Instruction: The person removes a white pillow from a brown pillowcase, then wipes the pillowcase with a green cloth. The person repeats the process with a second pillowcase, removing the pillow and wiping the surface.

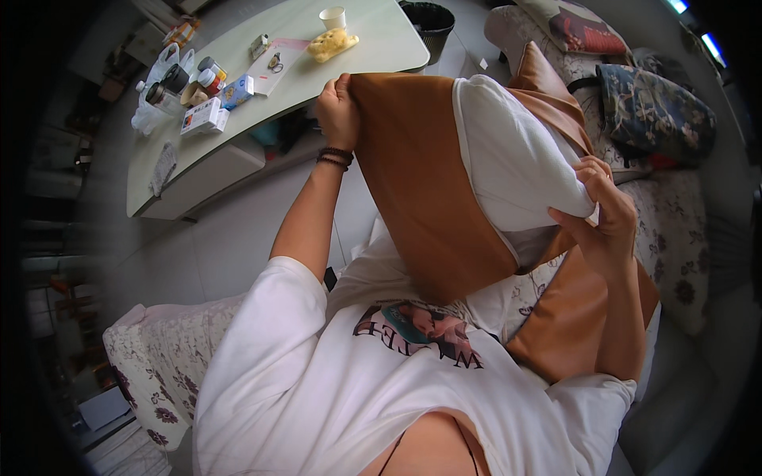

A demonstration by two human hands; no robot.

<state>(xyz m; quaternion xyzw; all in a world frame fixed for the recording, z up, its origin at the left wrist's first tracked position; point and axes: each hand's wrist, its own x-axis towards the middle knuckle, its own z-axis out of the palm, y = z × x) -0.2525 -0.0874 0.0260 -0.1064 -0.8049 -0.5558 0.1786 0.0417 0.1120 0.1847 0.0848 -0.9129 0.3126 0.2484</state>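
A brown leather-like cushion cover (417, 178) stretches between my hands above my lap. My left hand (338, 113) grips its upper left corner. A white pillow insert (515, 154) sits partly inside the cover and bulges out through its open side. My right hand (604, 208) pinches a corner of the insert between thumb and fingers. How far the insert reaches inside is hidden by the cover. Beside my right forearm lies another brown cushion (565, 321), and a further brown cushion (550, 101) rests beyond the insert.
A floral sofa (667, 232) holds a dark floral bag (655, 113) and a patterned cushion (580, 30). Across from me, a pale table (286, 113) carries a paper cup (332, 19), a yellow plush item (330, 44), jars, boxes and a plastic bag. A black bin (437, 35) stands beyond it.
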